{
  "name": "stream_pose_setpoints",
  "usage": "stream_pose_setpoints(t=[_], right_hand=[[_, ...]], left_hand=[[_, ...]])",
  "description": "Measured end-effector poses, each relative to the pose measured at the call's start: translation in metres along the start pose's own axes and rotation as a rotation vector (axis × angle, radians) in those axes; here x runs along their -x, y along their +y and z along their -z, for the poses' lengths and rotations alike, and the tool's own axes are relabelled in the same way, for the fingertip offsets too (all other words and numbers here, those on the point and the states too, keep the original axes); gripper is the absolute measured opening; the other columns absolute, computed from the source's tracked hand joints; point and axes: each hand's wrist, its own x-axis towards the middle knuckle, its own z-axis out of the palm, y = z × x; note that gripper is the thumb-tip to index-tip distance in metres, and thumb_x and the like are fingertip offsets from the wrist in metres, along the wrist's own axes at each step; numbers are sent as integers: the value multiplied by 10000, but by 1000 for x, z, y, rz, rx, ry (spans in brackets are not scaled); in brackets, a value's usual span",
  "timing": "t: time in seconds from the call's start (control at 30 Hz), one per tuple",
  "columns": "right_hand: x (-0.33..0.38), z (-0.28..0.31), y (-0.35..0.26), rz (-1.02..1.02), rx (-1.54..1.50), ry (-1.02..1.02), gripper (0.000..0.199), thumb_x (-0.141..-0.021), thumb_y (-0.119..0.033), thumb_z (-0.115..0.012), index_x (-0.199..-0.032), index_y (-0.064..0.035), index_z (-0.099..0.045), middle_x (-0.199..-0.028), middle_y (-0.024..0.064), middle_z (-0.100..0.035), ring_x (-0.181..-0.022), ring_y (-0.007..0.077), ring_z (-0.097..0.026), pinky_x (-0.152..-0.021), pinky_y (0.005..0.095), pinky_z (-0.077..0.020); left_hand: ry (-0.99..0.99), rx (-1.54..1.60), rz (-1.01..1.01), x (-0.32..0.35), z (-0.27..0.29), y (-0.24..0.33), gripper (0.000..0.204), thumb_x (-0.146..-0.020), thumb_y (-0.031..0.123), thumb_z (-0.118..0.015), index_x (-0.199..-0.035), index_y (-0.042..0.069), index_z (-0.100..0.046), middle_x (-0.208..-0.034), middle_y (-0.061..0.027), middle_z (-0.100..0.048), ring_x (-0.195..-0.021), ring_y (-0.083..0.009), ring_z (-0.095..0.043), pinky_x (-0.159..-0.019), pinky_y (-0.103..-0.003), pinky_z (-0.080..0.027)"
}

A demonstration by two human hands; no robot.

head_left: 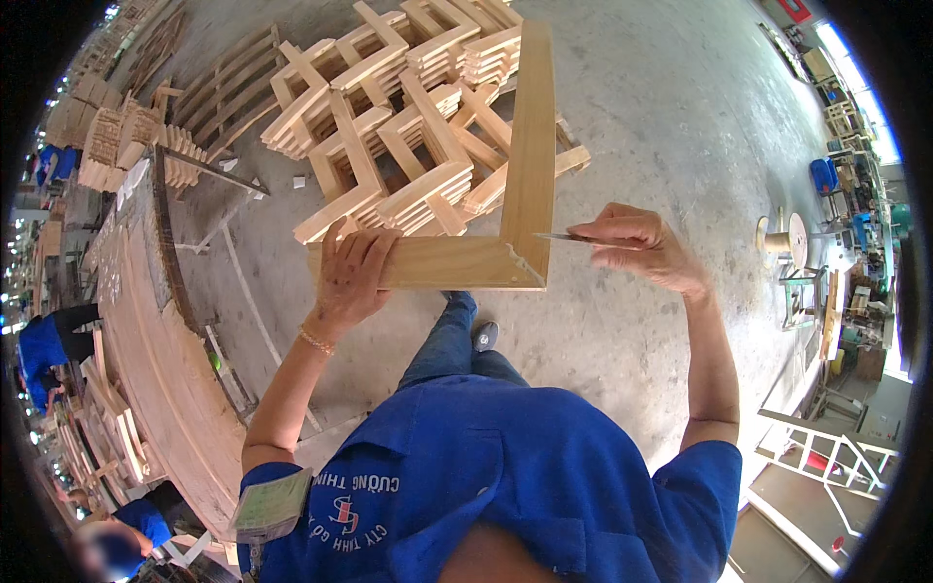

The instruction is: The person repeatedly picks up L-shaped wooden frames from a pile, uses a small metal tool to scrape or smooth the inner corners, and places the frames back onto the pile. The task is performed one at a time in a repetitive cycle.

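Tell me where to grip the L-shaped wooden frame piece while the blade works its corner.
Grip the L-shaped wooden frame piece on its horizontal arm, from the left end, as the left hand does. That flat arm lies away from the corner where the right hand applies the thin blade.

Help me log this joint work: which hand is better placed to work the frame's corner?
Right hand: it holds the thin metal blade touching the L-shaped wooden frame; left hand grips the lower rail.

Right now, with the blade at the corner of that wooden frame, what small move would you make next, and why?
Probably draw the blade a little along the corner joint. The right hand pinches it with its tip touching the outer edge of the L-shaped frame near the mitred corner, while the left hand grips the lower arm and steadies it. What it is scraping is too small to tell.
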Motion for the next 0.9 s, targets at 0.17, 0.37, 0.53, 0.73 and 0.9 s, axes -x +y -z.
stream_pose_setpoints(t=[0.17,0.37,0.53,0.73,0.9], right_hand=[[-48,21,-9,124,283,-27,184,-784,-126,-679,-964,-121,-716,-772,3,-557,-685,113,-490,-598,271,-396],[-97,48,3,141,393,-51,168,-747,-94,-697,-903,-150,-729,-771,11,-572,-705,135,-533,-606,288,-424],[-103,68,3,87,405,-87,151,-745,-102,-700,-875,-170,-733,-776,9,-582,-681,138,-548,-593,288,-437],[-86,95,19,32,391,-40,160,-757,-124,-691,-898,-188,-728,-780,18,-581,-708,149,-561,-609,303,-435],[-58,146,60,-83,27,110,215,-783,-134,-688,-997,-136,-704,-743,-25,-580,-640,93,-497,-554,244,-383]], left_hand=[[-78,31,13,-35,-5,-16,504,-647,112,-683,-1126,114,-528,-1048,-23,-577,-1008,-170,-552,-1062,-467,-224],[-64,58,9,-76,-20,-39,496,-665,138,-677,-1135,102,-522,-1054,-31,-577,-1020,-186,-544,-1052,-467,-243],[-99,83,15,-100,-37,-61,524,-664,171,-691,-1153,99,-515,-1075,-53,-567,-1029,-202,-535,-1048,-457,-257],[-143,214,25,-136,-64,-62,533,-646,155,-687,-1144,107,-505,-1013,-52,-557,-993,-229,-536,-1048,-459,-275],[-177,605,191,-159,-96,-36,579,-664,154,-679,-1192,44,-470,-993,-85,-584,-950,-235,-562,-964,-397,-376]])
